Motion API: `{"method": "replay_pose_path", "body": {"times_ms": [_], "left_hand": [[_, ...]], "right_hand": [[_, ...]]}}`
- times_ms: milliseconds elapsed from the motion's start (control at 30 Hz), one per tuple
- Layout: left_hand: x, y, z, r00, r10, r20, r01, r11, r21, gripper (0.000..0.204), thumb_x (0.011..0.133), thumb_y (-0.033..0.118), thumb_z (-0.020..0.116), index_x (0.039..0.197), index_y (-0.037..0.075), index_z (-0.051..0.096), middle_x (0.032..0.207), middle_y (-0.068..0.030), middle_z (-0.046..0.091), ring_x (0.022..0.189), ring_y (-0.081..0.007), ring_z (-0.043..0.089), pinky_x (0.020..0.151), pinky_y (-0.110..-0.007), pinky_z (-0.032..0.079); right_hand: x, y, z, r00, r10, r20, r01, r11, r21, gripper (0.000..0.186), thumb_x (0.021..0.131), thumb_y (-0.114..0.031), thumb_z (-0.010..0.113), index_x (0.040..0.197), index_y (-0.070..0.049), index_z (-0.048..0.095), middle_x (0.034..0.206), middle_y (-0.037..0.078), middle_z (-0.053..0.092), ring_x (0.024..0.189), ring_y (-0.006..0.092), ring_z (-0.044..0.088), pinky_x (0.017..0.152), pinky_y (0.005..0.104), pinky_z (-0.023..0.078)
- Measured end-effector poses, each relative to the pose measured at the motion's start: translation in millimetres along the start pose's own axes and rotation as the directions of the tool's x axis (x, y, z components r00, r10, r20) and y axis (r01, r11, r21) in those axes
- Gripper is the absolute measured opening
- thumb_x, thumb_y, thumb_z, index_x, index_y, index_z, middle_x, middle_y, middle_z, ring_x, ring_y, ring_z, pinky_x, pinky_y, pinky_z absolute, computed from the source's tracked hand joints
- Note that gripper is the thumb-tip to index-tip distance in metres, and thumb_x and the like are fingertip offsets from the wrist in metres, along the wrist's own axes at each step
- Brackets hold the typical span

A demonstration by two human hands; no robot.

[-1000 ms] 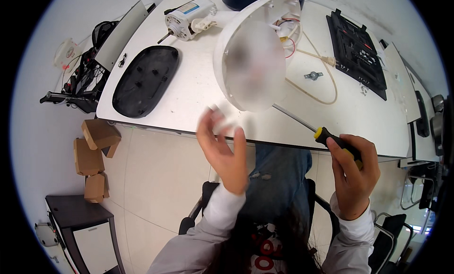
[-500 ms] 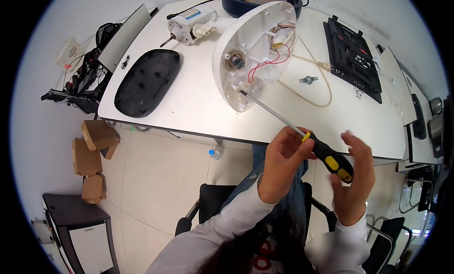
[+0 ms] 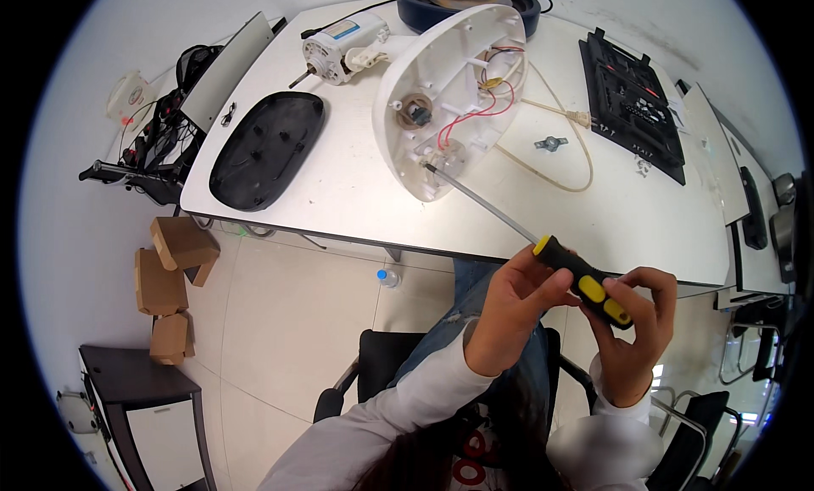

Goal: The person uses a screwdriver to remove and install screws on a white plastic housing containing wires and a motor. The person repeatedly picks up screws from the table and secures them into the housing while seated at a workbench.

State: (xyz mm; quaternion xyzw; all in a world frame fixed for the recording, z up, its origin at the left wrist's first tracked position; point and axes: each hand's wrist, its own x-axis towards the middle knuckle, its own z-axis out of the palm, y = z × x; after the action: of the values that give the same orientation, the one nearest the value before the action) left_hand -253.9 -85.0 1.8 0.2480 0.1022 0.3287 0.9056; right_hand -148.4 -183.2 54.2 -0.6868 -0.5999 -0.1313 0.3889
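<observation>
A long screwdriver (image 3: 585, 281) with a black and yellow handle slants from my hands up to an open white plastic housing (image 3: 449, 74). Its tip reaches a clear plastic part (image 3: 448, 158) at the housing's near end; the exact contact is too small to make out. My left hand (image 3: 509, 313) is closed round the front of the handle. Thumb and fingers of my right hand (image 3: 634, 343) pinch the handle's rear end. Red wires (image 3: 475, 114) run inside the housing, which is tipped so its hollow side faces right. A white motor (image 3: 343, 48) with a metal shaft is joined behind it.
Left on the white table (image 3: 339, 177) lies a black oval cover (image 3: 267, 152). A grey metal part (image 3: 551, 143) sits inside a loop of beige cord (image 3: 591, 164). An open black tool case (image 3: 632, 105) and small loose screws (image 3: 643, 165) are at right. A dark blue round base (image 3: 414, 12) stands behind.
My right hand, apart from the handle before, has moved in and closed on its rear end. The left hand and screwdriver have hardly shifted.
</observation>
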Motion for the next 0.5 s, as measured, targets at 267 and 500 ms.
{"method": "replay_pose_path", "body": {"times_ms": [267,500], "left_hand": [[0.1,-0.4,-2.7,1.0,-0.001,-0.028,0.005,0.989,0.147,0.045,0.087,0.019,0.063,0.123,0.0,0.045,0.112,-0.0133,0.058,0.107,-0.0193,0.055,0.093,-0.033,0.043],[-5.2,2.9,4.0,0.998,0.03,0.056,-0.031,0.999,0.009,0.05,0.089,0.02,0.059,0.13,0.001,0.038,0.126,-0.0168,0.05,0.115,-0.0211,0.051,0.098,-0.035,0.039]], "right_hand": [[-11.0,6.9,-13.4,0.867,0.37,0.332,-0.452,0.865,0.217,0.039,0.074,-0.012,0.072,0.107,-0.004,0.055,0.09,0.012,0.056,0.075,0.023,0.059,0.052,0.0286,0.045],[-2.8,0.3,-4.9,0.995,0.061,0.073,-0.067,0.994,0.086,0.038,0.072,0.0,0.07,0.107,-0.009,0.058,0.099,0.013,0.053,0.076,0.0236,0.06,0.055,0.0268,0.046]]}}
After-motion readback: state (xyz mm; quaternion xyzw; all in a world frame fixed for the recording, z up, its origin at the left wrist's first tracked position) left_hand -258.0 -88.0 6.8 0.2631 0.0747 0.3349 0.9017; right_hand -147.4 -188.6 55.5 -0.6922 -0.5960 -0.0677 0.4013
